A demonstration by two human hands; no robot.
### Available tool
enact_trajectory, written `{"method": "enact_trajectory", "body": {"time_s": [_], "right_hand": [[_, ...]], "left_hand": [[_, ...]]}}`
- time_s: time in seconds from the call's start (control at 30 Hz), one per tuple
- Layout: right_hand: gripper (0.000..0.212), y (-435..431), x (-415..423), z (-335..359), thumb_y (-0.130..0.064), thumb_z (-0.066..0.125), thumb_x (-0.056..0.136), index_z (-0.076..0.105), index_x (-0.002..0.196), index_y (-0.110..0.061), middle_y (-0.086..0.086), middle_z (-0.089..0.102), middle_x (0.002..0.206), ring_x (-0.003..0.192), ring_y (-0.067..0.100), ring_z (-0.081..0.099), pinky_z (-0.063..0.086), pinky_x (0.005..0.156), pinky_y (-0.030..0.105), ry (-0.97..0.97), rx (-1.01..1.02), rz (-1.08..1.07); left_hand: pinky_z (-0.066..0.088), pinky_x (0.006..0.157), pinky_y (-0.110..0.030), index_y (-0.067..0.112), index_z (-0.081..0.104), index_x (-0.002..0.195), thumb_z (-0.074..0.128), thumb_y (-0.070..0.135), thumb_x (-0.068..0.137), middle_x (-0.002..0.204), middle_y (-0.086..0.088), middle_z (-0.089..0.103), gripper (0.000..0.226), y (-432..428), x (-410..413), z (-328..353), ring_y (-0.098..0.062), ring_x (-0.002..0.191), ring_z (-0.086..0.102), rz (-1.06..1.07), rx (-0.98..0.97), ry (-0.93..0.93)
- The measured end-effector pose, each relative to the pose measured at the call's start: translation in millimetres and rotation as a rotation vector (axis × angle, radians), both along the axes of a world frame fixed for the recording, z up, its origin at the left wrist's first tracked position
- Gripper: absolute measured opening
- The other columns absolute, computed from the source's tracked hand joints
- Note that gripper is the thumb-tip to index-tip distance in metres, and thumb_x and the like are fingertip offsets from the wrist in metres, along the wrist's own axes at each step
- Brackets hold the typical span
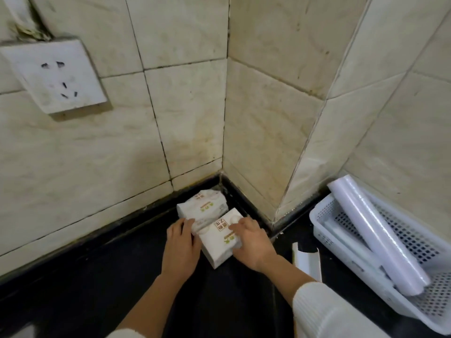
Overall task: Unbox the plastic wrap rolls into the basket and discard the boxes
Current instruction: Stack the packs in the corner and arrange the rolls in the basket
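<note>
Black counter meeting tiled corner | left hand and right hand clasping nearest box | basket sitting right.

Both hands forward (fingers curled)

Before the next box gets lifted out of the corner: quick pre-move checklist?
1. Both hands on the front box: left hand and right hand touch it: ok.
2. Firm grasp: cannot tell.
3. Box closed, roll inside: cannot tell.
4. More boxes behind, in the corner: ok.
5. Basket within view at right, one roll already in it, space left: ok.
6. Opened box beside the basket, not discarded: not ok.
</note>
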State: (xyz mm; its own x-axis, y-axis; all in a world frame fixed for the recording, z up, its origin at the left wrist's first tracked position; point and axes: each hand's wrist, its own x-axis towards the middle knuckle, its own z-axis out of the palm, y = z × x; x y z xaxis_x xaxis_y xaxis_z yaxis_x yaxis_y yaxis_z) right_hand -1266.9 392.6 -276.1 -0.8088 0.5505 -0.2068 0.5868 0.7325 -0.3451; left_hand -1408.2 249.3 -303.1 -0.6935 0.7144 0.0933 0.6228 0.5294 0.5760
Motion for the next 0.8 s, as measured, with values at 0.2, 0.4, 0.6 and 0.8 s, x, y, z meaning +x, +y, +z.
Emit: {"method": "enact_trajectory", "body": {"time_s": [0.2, 0.4, 0.6, 0.8], "right_hand": [[0.065, 2.7, -3.8, -20.7, -0.038, 0.058, 0.084, 0.035, 0.143, -0.028, 0.006, 0.034, 0.138, 0.127, 0.028, 0.03, 0.037, 0.101, 0.042, 0.02, 0.196, 0.105], [0.065, 3.3, 4.6, -40.9, -0.042, 0.055, 0.083, 0.033, 0.143, -0.032, 0.004, 0.035, 0.138, 0.129, 0.024, 0.03, 0.043, 0.1, 0.039, 0.12, 0.21, 0.089], [0.065, 8.8, 0.0, -46.7, -0.043, 0.059, 0.083, 0.034, 0.143, -0.036, 0.004, 0.036, 0.141, 0.132, 0.02, 0.028, 0.048, 0.094, 0.034, 0.229, 0.149, 0.04], [0.046, 27.8, -51.3, -33.7, -0.014, 0.061, 0.087, 0.051, 0.131, -0.018, 0.01, 0.04, 0.132, 0.124, 0.025, 0.035, 0.047, 0.094, 0.039, 0.304, 0.098, -0.083]], "left_hand": [[0.033, 0.11, -0.048, 0.026, 0.04, 0.145, 0.062, 0.025, 0.092, 0.158, -0.013, 0.016, 0.057, 27.2, -40.5, -12.8, -0.033, 0.142, 0.018, 0.115, -0.043, -0.189], [0.051, 0.092, -0.043, 0.012, 0.067, 0.115, 0.064, 0.029, 0.09, 0.15, -0.014, 0.036, 0.029, 41.8, -59.2, -21.1, -0.033, 0.115, 0.055, 0.083, -0.126, -0.194], [0.05, 0.086, -0.032, 0.007, 0.066, 0.113, 0.068, 0.026, 0.088, 0.11, -0.009, 0.067, 0.031, 54.2, -68.9, 5.9, -0.019, 0.098, 0.061, 0.203, 0.256, -0.269], [0.048, 0.076, -0.024, 0.012, 0.066, 0.102, 0.071, 0.025, 0.086, 0.101, 0.0, 0.066, 0.02, 69.4, -68.7, 31.3, -0.015, 0.089, 0.062, 0.187, 0.41, -0.267]]}}
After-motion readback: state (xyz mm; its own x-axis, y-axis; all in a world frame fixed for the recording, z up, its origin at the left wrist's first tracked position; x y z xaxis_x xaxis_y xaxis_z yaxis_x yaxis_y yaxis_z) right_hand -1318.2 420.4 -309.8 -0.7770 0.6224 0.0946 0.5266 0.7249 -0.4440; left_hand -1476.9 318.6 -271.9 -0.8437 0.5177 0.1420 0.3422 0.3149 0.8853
